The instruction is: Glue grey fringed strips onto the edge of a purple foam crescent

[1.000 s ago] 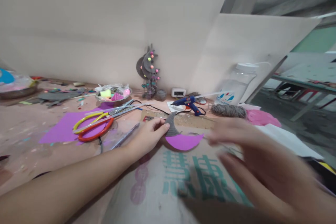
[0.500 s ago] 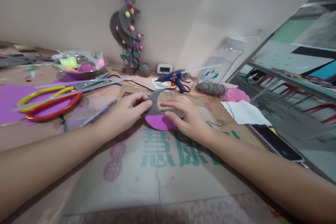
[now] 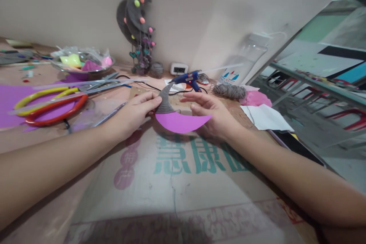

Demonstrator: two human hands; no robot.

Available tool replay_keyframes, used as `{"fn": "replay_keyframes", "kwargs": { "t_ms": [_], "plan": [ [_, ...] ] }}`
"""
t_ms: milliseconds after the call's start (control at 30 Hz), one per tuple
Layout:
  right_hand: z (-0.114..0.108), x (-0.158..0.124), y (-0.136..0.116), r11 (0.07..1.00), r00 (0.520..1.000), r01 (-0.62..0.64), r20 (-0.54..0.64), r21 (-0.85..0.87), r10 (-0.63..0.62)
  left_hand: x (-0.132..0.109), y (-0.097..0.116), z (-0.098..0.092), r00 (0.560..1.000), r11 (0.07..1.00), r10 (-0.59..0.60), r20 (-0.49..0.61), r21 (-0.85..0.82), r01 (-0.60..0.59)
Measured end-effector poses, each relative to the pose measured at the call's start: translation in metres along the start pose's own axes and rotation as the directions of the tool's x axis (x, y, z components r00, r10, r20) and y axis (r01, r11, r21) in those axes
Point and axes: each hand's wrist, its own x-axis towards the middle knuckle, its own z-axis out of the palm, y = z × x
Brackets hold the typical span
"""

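A crescent moon cutout (image 3: 183,122) is held up over the cardboard, its lower part bare purple and its upper left horn wound with grey yarn (image 3: 165,99). My left hand (image 3: 144,108) pinches the yarn-covered part between thumb and fingers. At the other end, my right hand (image 3: 210,110) has its fingers spread, and the bare purple tip passes in front of its palm. Whether the right hand touches the tip I cannot tell. Behind the cutout lies a blue glue gun (image 3: 187,78) with a small red light on.
Flat cardboard (image 3: 183,190) covers the work surface. Scissors with yellow and red handles (image 3: 57,108) lie left, near a metal bowl (image 3: 82,70). A grey yarn skein (image 3: 230,91), pink material (image 3: 254,98) and white paper (image 3: 267,118) are right. A grey moon ornament (image 3: 137,19) hangs behind.
The crescent has tilted and shows much more of its purple part. My right hand has moved off the grey part, to the right, with its fingers opening.
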Motion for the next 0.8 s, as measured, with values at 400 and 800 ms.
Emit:
{"fn": "replay_keyframes", "kwargs": {
  "t_ms": [400,800],
  "plan": [
    [0.019,-0.006,-0.003,0.996,0.999,0.048,-0.005,-0.078,-0.048,0.000,0.000,-0.003,0.996,0.997,-0.036,0.083,0.067,0.030],
    [0.017,-0.004,-0.004,0.989,1.000,0.004,-0.004,0.147,-0.003,-0.001,0.003,-0.002,0.996,0.995,-0.034,0.085,0.099,0.026]
  ]
}}
